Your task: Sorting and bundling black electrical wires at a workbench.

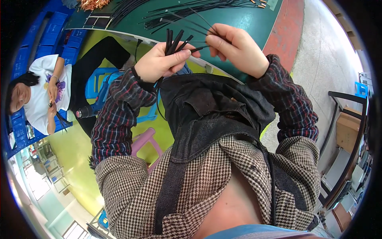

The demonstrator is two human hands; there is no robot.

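Note:
My left hand [165,63] is closed round a bundle of short black tubes or cable ends [175,43]. Their tips fan out above the thumb, and a thin black tail hangs below the wrist. Level with it on the right, my right hand [234,48] pinches some thin black strands [193,27], blurred by motion, which stretch up and left over the table. One dark piece bridges the gap between both hands. Behind them, on the green table [246,24], lie many loose black cables [159,19]; a few have copper-coloured ends.
A copper-coloured pile [93,4] sits at the table's far left. By my left arm are a blue heat-gun-like tool [95,104], a blue stool [93,83] and a pink stool [145,140]. A co-worker [47,89] sits left, beside blue crates [53,30]. A dark metal frame [352,97] stands right.

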